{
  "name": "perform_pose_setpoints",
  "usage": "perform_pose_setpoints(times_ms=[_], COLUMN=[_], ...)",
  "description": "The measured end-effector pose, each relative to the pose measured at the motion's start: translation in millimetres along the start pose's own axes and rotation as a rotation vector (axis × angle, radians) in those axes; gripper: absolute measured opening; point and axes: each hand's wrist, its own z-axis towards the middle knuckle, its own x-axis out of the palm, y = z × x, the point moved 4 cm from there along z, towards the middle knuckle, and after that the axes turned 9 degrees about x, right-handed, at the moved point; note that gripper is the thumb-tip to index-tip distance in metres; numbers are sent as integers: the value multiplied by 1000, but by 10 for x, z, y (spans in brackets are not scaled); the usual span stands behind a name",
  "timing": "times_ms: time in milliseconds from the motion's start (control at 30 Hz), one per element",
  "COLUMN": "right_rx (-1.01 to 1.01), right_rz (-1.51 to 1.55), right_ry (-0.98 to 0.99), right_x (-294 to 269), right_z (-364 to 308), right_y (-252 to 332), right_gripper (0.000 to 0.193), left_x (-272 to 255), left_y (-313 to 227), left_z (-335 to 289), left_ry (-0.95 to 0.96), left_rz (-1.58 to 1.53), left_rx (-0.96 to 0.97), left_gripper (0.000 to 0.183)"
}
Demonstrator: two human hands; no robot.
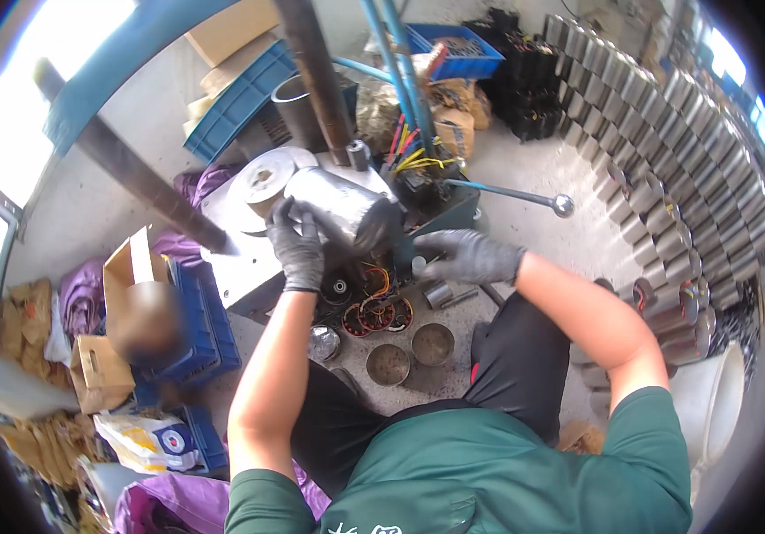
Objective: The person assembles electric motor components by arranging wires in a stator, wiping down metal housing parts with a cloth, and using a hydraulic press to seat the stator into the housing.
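Note:
A silver metal cylinder [334,200], smeared by motion at its right end, lies tilted over the pale machine plate. My left hand [297,249], in a dark grey glove, grips its near side; the thumb side is blurred. To the right, my right hand [476,256], gloved alike, has its fingers stretched leftward, apart from the cylinder. A small metal pin [419,265] shows by its fingertips, and I see no grip on it. Behind the cylinder sits a round metal disc [264,178] with a central hole. Below my hands are wound motor stators [376,313] with coloured wires.
Two round metal cups [389,365] stand on the floor between my legs. A blue lever with a ball end [563,206] juts rightward from the press. Stacked metal cylinders [658,151] line the right side. A blue crate [209,325] and cardboard boxes [100,374] stand left.

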Motion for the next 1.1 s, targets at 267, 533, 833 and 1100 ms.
perform_pose_setpoints(times_ms=[267, 533, 833, 1100], right_rx=[-63, -51, -35, -391], right_rz=[452, 369, 13, -296], right_ry=[-465, -640, -632, -416], right_x=[1019, 902, 594, 325], right_z=[1156, 1416, 1473, 1749], right_y=[428, 296, 803, 1812], right_gripper=[67, 49, 53, 46], left_x=[94, 273, 483, 195], left_y=[43, 15, 147, -89], left_z=[-246, -204, -179, 408], left_ry=[18, 149, 88, -233], left_rz=[-471, -1016, -809, -1655], left_rx=[-629, -1224, -1203, -1105], left_gripper=[52, 44, 55, 58])
